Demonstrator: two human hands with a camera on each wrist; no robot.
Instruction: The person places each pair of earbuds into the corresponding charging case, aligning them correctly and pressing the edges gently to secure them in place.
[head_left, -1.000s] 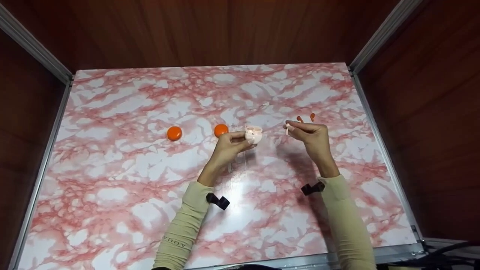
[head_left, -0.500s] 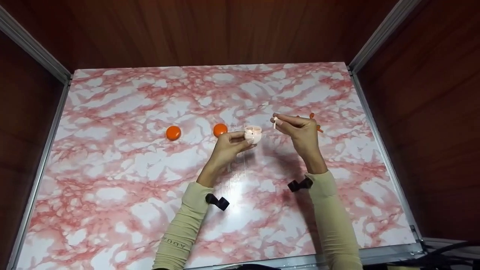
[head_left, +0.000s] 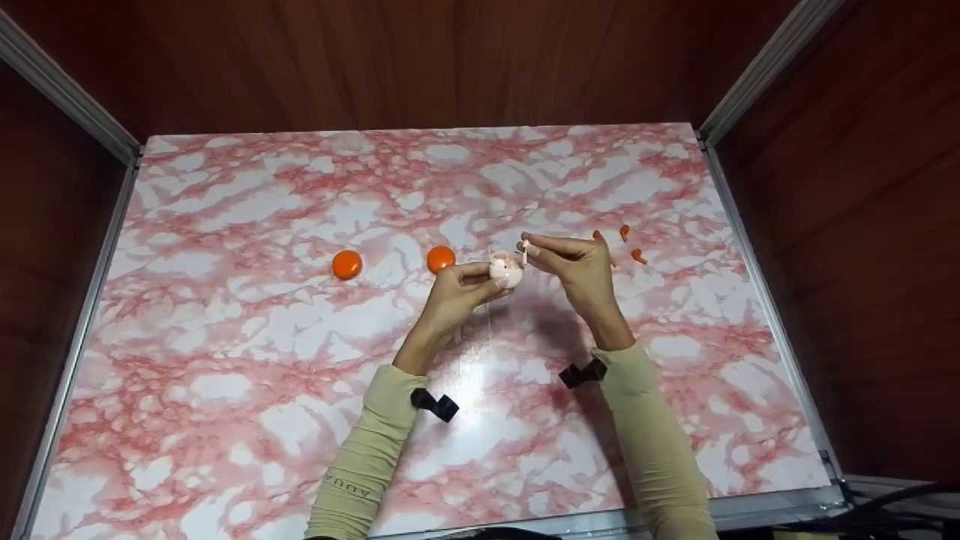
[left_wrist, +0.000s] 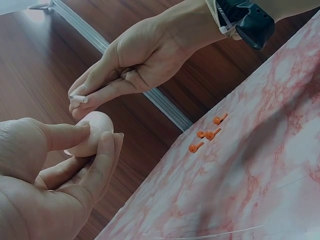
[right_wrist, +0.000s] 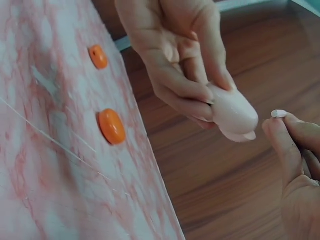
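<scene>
My left hand [head_left: 455,298] grips a pale pink earbud case [head_left: 507,276] above the table, its lid raised. In the left wrist view, thumb and fingers wrap the rounded case [left_wrist: 95,134]. Close on the right, my right hand [head_left: 581,274] pinches a pale earbud [head_left: 526,252] between thumb and fingertips, stem hanging down. The right wrist view has the earbud's stem [right_wrist: 278,114] sticking out of the pinch, a small gap away from the case [right_wrist: 235,112]. The case's inside is too small to make out.
Two closed orange cases, one nearer [head_left: 441,259] my left hand and one farther left [head_left: 346,265], lie on the marbled table [head_left: 247,330]. Several orange earbuds [left_wrist: 212,134] lie behind and right of my right hand. Wooden walls [head_left: 420,67] enclose the back and sides.
My right hand has moved left with the pinched earbud, from well right of the pink case to close beside it. The left hand and case have stayed nearly still.
</scene>
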